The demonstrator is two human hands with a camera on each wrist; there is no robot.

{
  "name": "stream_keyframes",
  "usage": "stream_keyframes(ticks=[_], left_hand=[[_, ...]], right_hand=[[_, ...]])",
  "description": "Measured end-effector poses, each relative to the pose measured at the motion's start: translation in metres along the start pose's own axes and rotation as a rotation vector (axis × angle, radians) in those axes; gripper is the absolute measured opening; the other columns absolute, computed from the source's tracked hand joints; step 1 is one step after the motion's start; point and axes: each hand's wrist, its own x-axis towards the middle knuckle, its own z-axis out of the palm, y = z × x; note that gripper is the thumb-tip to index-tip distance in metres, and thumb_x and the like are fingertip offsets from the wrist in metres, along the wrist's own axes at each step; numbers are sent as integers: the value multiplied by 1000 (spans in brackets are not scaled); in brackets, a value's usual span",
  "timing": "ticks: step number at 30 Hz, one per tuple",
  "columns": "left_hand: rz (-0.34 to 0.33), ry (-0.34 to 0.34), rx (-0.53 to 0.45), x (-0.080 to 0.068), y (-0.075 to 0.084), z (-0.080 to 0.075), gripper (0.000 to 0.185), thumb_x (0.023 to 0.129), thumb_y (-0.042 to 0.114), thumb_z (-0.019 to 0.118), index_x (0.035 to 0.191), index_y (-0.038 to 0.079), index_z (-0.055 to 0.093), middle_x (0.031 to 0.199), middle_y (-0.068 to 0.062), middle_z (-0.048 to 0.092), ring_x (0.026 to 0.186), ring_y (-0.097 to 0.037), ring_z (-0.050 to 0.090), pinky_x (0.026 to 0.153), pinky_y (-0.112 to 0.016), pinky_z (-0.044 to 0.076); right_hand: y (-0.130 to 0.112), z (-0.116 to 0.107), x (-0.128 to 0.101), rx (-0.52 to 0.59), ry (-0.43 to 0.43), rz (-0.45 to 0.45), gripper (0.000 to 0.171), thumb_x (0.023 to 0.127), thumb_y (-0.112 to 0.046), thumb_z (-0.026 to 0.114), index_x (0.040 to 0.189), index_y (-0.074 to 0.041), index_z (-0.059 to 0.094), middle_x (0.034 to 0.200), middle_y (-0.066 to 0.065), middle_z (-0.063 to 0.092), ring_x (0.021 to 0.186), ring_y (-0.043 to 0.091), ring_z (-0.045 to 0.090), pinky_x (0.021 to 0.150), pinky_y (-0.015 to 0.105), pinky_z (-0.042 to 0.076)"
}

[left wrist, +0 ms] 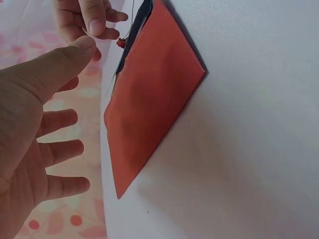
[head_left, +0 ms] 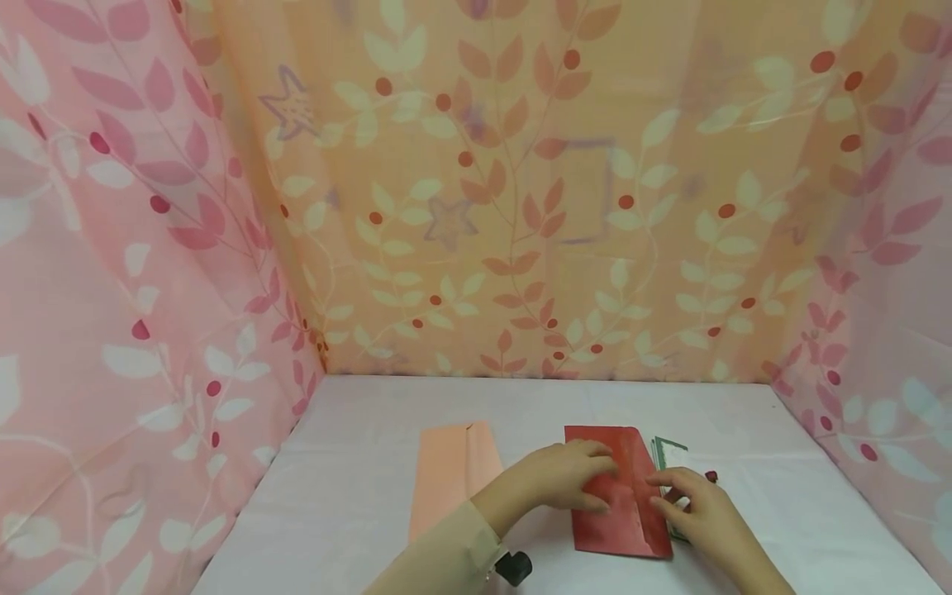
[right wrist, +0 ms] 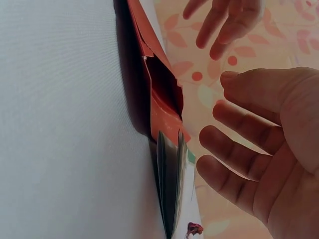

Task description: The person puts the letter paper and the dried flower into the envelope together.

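Observation:
A red paper envelope [head_left: 608, 533] lies on the white table in the head view. Over its left half hovers my left hand [head_left: 568, 475], fingers spread and relaxed with nothing in them. My right hand [head_left: 699, 506] is at the envelope's right edge, its fingers loosely bent and empty. From the right wrist view, that end of the red envelope [right wrist: 167, 117] gapes open. Right beside the opening is a thin folded booklet or card [right wrist: 172, 184] with a green border, its leaves slightly parted; the right hand partly hides it in the head view.
To the left lies a peach-coloured envelope [head_left: 440, 471], partly covered by the left forearm. A small dark red item [head_left: 711, 476] sits just beyond the right hand. Flowered cloth [head_left: 513, 190] hangs behind the table and along both sides.

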Motion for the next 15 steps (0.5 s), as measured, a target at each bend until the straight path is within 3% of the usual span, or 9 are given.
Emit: stream_keyframes(ticks=[10,15], left_hand=[[-47,-65,-48,20,-2,8,64,86,69,68,143,47,51,157,12,41,148,-11,36,113,-41,44],[-56,-94,-68,26,-1,8,68,85,71,67,146,49,47,160,13,37,150,-11,31,116,-42,40]], right_hand=[[5,-4,2,-55,-140,156,32,87,-23,82,117,-17,73,116,-2,69,77,-1,55,65,23,48],[12,-2,0,-66,-167,167,35,86,-22,83,118,-15,73,116,-1,67,74,1,50,64,23,46]])
